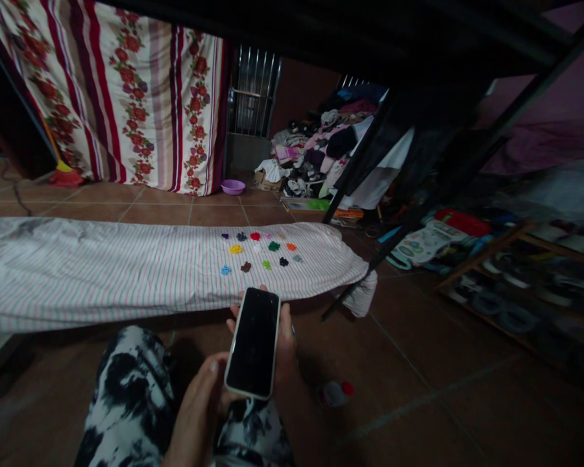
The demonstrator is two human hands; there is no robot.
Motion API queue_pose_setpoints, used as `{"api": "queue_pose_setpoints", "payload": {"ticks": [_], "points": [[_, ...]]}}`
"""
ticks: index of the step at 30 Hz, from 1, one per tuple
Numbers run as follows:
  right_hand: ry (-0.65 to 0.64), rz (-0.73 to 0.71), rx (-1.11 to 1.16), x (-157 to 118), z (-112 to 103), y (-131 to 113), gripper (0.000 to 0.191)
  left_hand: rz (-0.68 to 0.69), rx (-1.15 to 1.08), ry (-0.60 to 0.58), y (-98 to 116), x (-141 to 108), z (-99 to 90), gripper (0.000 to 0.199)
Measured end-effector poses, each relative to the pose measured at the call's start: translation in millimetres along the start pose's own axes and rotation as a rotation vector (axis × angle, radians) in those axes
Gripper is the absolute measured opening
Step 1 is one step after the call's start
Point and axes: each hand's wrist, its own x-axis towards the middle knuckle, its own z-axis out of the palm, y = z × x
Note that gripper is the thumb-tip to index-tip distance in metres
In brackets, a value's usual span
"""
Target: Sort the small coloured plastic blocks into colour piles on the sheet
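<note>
A phone [253, 342] with a dark screen and a pale case is held upright over my lap. My right hand [286, 337] is wrapped round it from behind, with fingertips showing at its left edge and the thumb along its right. At the phone's lower left, my left hand [202, 395] touches the case, its thumb near the edge and its other fingers hidden behind. Past the phone, several small heaps of coloured pieces, among them yellow [235, 249], red [255, 237], green [273, 246] and brown [246, 266], lie on a striped cloth [126, 266].
A clear bottle with a red cap [347, 388] is on the tiled floor at my right. Further right stands a shoe rack [481, 259]. Behind the cloth are a purple basin [233, 187], a pile of clothes [321, 146] and a flowered curtain [141, 97]. Dark bed-frame poles slant at the right.
</note>
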Motion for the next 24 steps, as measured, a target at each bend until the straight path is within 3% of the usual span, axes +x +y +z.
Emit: {"api": "queue_pose_setpoints", "payload": {"ticks": [3,5,10,17,21,24], "points": [[-0.081,0.071,-0.045,0,2,2,0.064,-0.115,-0.243,-0.221,-1,-2,2.9,0.039],[-0.126,0.107,-0.065,0,3,4,0.067,-0.12,-0.33,-0.287,-3,-4,3.1,0.037],[-0.145,0.142,-0.139,-2,10,4,0.064,-0.074,-0.403,-0.32,-8,-8,-5.1,0.035],[-0.152,0.172,-0.157,-8,13,7,0.065,-0.133,-0.516,-0.413,-15,-6,-19.8,0.034],[-0.171,0.194,-0.17,-8,10,9,0.07,-0.148,-0.499,-0.389,-17,-4,-24.4,0.034],[-0.213,0.21,-0.178,-7,9,12,0.071,-0.241,-0.474,-0.367,-18,-5,-24.1,0.039]]}}
